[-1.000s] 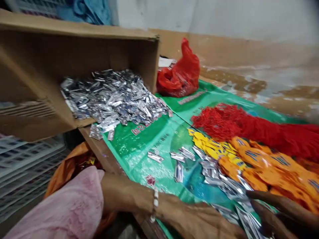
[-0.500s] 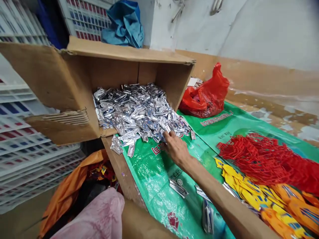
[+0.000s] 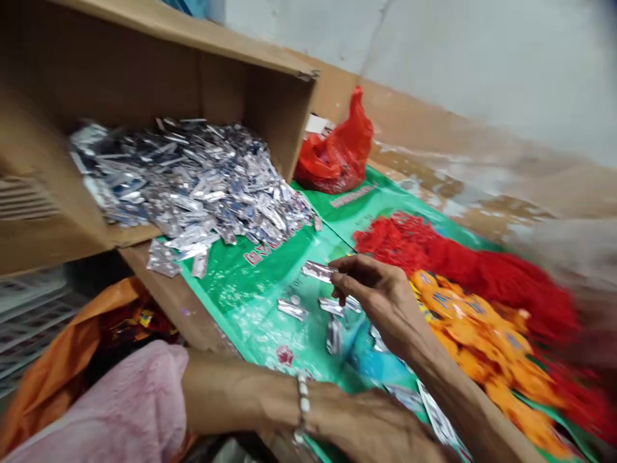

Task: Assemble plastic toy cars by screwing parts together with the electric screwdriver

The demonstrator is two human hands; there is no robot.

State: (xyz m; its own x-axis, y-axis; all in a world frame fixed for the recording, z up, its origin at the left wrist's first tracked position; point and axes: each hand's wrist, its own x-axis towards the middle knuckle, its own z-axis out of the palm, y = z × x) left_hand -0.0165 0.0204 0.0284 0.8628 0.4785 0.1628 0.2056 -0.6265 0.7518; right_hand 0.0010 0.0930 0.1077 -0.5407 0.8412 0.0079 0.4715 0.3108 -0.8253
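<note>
My right hand (image 3: 380, 299) hovers over the green sheet (image 3: 250, 289), pinching one small silver foil packet (image 3: 317, 271) between thumb and fingers. A large heap of the same silver packets (image 3: 202, 183) spills out of a cardboard box (image 3: 159, 77) lying on its side at the left. A few loose packets (image 3: 332, 307) lie under and beside the hand. My left hand (image 3: 380, 427), with a bead bracelet on its wrist and a pink sleeve, rests at the near edge; its fingers run out of view.
A red plastic bag (image 3: 337, 154) sits behind the box. Red string loops (image 3: 434, 247) and orange and yellow tags (image 3: 477, 334) are piled on the right of the sheet. An orange bag (image 3: 72, 341) and white crates (image 3: 24, 315) stand at the lower left.
My right hand reached into the packet heap half a second ago and has drawn back towards me holding one packet. The view has swung left and down.
</note>
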